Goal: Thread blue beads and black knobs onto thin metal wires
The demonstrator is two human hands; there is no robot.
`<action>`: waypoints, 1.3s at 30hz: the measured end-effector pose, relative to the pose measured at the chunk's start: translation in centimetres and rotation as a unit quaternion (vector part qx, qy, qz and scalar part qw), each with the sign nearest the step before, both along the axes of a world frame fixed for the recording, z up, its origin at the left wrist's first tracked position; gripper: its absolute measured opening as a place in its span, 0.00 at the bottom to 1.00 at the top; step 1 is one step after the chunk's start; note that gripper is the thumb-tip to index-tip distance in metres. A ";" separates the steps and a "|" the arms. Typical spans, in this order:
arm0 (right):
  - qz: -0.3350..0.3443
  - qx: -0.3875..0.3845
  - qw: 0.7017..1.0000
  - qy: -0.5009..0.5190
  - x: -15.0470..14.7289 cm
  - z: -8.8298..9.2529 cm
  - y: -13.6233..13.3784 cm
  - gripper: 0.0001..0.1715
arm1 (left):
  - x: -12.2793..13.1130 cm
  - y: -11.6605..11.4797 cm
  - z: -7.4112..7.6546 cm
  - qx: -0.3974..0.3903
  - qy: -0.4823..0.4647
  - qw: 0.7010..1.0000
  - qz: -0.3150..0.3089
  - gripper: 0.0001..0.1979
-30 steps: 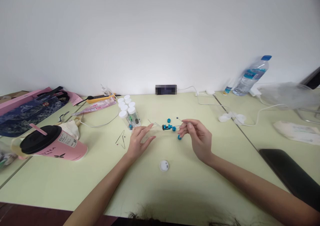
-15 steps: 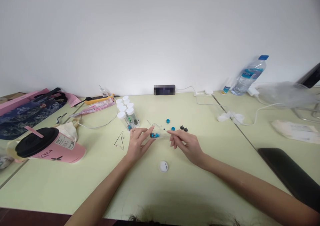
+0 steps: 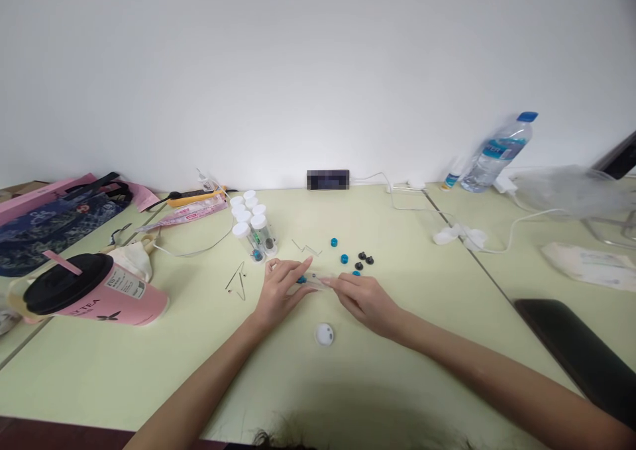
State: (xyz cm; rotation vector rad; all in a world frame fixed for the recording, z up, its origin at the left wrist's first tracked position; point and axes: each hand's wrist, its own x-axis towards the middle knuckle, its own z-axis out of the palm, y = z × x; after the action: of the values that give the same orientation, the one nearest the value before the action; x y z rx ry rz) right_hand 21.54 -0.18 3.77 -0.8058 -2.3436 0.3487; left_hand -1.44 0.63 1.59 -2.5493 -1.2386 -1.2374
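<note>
My left hand (image 3: 278, 289) is closed around a clear plastic tube (image 3: 315, 280), which lies sideways with blue pieces inside. At the tube's right end, the fingers of my right hand (image 3: 365, 304) are pinched together; what they grip is too small to make out. A tiny dark piece (image 3: 313, 276) shows at the tube between the hands. Small blue knobbed pieces (image 3: 344, 259) and several black ones (image 3: 362, 256) lie just beyond my right hand. A white round cap (image 3: 324, 335) rests nearer to me. Thin metal pins (image 3: 307, 247) lie behind the tube.
White-capped clear tubes (image 3: 243, 231) stand in a cluster left of my hands, near thin bent wires (image 3: 236, 280). A pink cup (image 3: 106, 287) is at the left. A water bottle (image 3: 499, 152) leans by the wall, and a black flat case (image 3: 571, 344) lies at right.
The tube and both hands have come slightly nearer to me, and my right hand has moved left against the tube's end. More black and blue pieces show beyond my right hand.
</note>
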 end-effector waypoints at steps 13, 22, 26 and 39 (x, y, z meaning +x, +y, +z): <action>0.031 -0.097 0.989 -0.109 -0.4 0.7 -0.6 0.34 | 0.5 -0.2 0.1 -0.065 -0.083 0.994 -0.029 0.32; 0.045 -0.081 0.995 0.020 0.3 1.7 -0.4 0.25 | 0.4 0.0 -0.1 -0.124 -0.140 0.982 -0.032 0.26; -0.089 -0.106 0.983 0.122 1.5 3.3 1.2 0.16 | 0.3 0.2 0.1 -0.251 -0.272 0.928 -0.045 0.18; -0.150 -0.180 0.962 -0.138 3.4 3.3 4.0 0.11 | 0.4 0.7 0.1 -0.352 -0.397 0.842 -0.099 0.18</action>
State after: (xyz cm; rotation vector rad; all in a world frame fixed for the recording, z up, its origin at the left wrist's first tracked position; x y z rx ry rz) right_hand 24.91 3.81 7.06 -1.4486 -2.3891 0.5700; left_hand -1.02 1.36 1.73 -2.7179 -1.8887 -2.4455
